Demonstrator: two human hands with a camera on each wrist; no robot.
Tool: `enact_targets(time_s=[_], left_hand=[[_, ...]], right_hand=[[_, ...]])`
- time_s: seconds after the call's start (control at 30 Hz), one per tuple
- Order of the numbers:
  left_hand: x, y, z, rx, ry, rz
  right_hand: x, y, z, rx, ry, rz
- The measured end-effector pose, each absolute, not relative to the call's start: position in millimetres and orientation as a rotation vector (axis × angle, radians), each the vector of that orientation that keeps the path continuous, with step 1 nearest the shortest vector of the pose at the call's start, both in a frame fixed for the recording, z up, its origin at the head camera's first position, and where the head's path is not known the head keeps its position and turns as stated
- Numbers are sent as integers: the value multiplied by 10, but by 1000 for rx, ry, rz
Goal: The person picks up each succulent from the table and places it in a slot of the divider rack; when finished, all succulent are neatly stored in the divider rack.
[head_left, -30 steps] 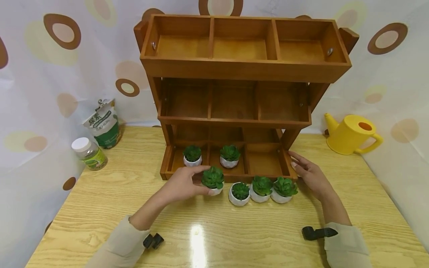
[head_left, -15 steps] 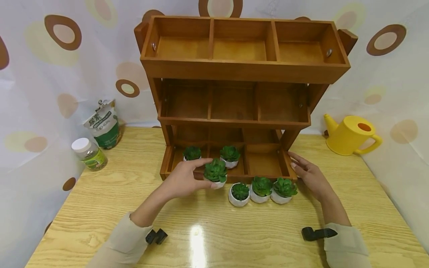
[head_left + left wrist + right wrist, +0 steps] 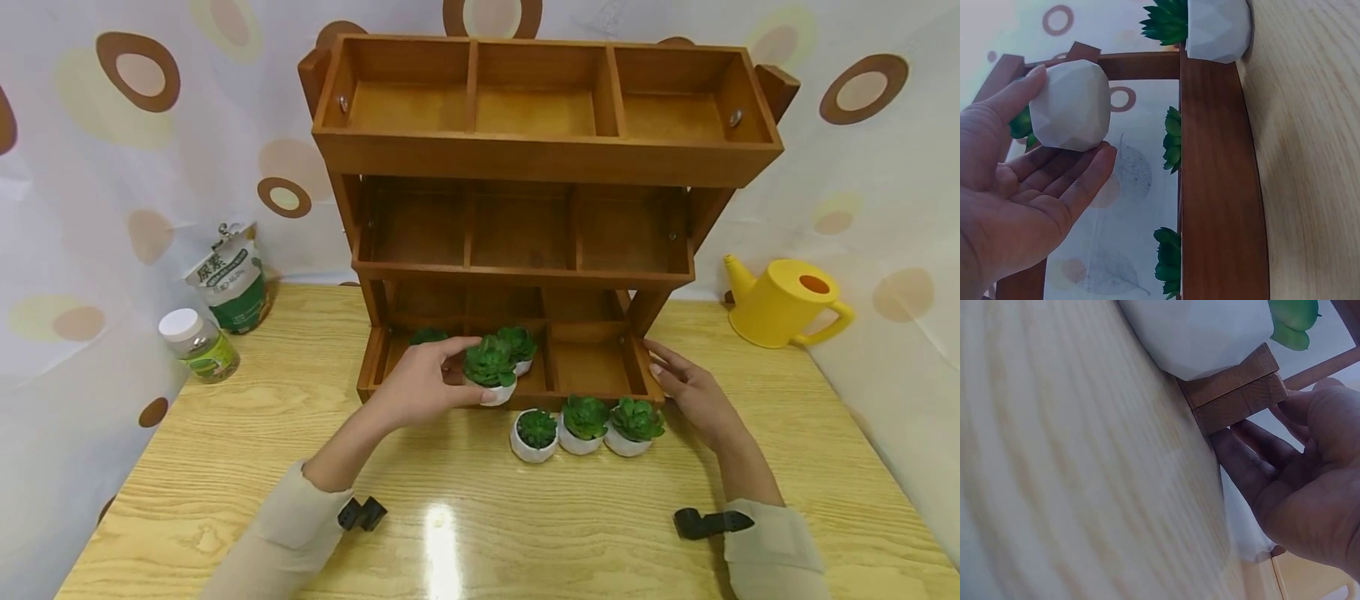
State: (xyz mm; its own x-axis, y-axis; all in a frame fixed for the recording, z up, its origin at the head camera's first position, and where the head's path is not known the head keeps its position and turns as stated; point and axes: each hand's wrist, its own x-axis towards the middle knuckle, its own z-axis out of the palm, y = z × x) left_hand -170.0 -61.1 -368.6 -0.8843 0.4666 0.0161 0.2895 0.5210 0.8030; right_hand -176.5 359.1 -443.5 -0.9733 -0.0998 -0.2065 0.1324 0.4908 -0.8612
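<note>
My left hand (image 3: 423, 379) holds a small potted succulent (image 3: 489, 363) by its white faceted pot, thumb on one side and fingers on the other. It is in the air over the front edge of the wooden tiered shelf (image 3: 551, 158), before the bottom middle compartment. In the left wrist view the white pot (image 3: 1072, 106) shows its underside. My right hand (image 3: 697, 396) grips the right end of the bottom tier; the right wrist view has thumb and fingers against the wood (image 3: 1238, 403). Two succulents stand in the bottom tier: one in the middle (image 3: 519, 343), one at left (image 3: 429, 335), mostly hidden.
Several potted succulents (image 3: 585, 423) stand in a row on the table before the shelf's right half. A yellow watering can (image 3: 783, 304) stands at right. A lidded jar (image 3: 201, 346) and a green-and-white bag (image 3: 232, 279) stand at left. A patterned cloth hangs behind.
My left hand has lifted the succulent up, forward and slightly right, from near the table to over the bottom tier's front edge. The right hand stays where it was.
</note>
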Motion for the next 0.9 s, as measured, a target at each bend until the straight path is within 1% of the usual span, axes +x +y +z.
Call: enact_targets(time_s=[0.57,0.9], left_hand=[[-1760,-425,-3580,688,2546,1325],[-1836,-339,-3566,647,2573,1337]], right_hand=[[-1748,3611,-4435,32,2516,-1484],[-1760,3610,-4457,10,2514,-1509]])
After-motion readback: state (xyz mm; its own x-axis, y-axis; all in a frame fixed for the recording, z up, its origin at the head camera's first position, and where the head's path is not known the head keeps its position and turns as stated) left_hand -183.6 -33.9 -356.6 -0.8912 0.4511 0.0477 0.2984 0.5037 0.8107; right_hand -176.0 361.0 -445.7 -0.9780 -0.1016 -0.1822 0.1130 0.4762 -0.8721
